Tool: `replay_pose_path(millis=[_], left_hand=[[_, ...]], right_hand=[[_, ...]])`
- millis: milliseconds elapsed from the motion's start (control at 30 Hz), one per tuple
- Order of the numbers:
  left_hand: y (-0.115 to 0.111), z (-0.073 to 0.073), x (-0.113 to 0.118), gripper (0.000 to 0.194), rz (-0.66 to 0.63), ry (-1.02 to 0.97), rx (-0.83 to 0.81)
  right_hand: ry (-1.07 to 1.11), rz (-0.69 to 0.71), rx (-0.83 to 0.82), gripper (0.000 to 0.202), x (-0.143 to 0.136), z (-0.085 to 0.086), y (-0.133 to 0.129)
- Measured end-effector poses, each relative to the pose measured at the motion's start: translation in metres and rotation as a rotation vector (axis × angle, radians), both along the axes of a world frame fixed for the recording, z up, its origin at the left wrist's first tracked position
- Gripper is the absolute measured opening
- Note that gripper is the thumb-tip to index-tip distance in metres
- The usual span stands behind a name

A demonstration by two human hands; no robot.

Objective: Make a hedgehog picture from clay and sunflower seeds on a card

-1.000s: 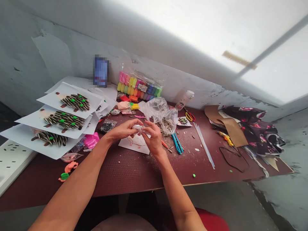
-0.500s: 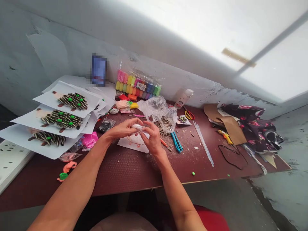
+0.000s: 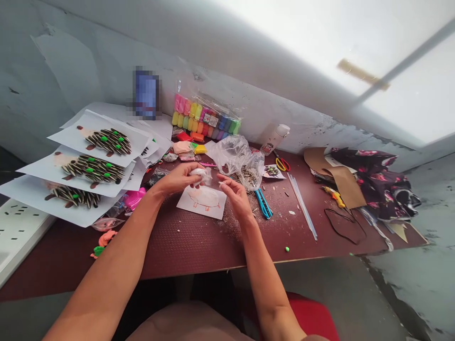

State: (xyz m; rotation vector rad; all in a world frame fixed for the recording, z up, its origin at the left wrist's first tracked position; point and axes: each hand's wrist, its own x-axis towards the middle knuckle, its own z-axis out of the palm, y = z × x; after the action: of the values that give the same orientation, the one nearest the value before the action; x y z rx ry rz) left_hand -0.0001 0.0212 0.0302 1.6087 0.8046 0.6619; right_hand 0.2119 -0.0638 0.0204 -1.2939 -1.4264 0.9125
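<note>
My left hand (image 3: 180, 178) is closed around a small clear bag of white modelling clay (image 3: 202, 175). To its right, apart from the bag, my right hand (image 3: 234, 193) pinches a tiny white bit of clay (image 3: 221, 183) between thumb and finger. Under both hands lies a white card (image 3: 202, 202) with a hedgehog outline drawn in orange-brown. A plastic bag of sunflower seeds (image 3: 245, 163) lies just beyond my right hand, and a blue utility knife (image 3: 263, 203) rests to the right of that hand.
Sheets with seed-covered hedgehogs (image 3: 92, 170) are stacked at left beside a white power strip (image 3: 21, 227). Coloured clay packs (image 3: 206, 118) lean on the wall. A bottle (image 3: 275, 139), scissors (image 3: 282, 163), glue sticks (image 3: 302, 206) and a yellow glue gun (image 3: 336, 196) sit at right.
My hands have moved apart. The right hand has come away from the bag with a white bit at its fingertips, and more of the drawn card shows between them.
</note>
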Motion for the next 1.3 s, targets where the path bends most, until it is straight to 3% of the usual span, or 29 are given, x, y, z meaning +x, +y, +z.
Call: replay_pose_path(millis=[167,267,400,600,933,1133,1300], left_hand=[[0.015,-0.021,-0.007,0.050,0.217,0.263,0.190],[0.017,-0.030,-0.011,0.056,0.201,0.496,0.312],[0.015,-0.036,-0.013,0.056,0.166,0.629,0.393],[0.019,-0.038,-0.013,0.046,0.215,0.632,0.412],[0.015,-0.028,-0.015,0.055,0.248,0.606,0.341],[0.009,-0.019,-0.004,0.051,0.276,0.608,0.355],[0.005,-0.026,0.011,0.050,0.258,0.581,0.396]], right_hand=[[-0.295,-0.145,0.064,0.021,0.011,-0.015,-0.012],[-0.444,-0.172,0.064,0.022,0.010,-0.020,-0.023],[-0.559,-0.164,0.050,0.023,0.008,-0.021,-0.034],[-0.637,-0.178,0.074,0.026,0.008,-0.025,-0.032],[-0.759,-0.154,0.105,0.035,-0.001,-0.028,-0.040],[-0.808,-0.184,0.114,0.038,-0.003,-0.031,-0.045],[-0.790,-0.207,0.128,0.038,0.000,-0.028,-0.043]])
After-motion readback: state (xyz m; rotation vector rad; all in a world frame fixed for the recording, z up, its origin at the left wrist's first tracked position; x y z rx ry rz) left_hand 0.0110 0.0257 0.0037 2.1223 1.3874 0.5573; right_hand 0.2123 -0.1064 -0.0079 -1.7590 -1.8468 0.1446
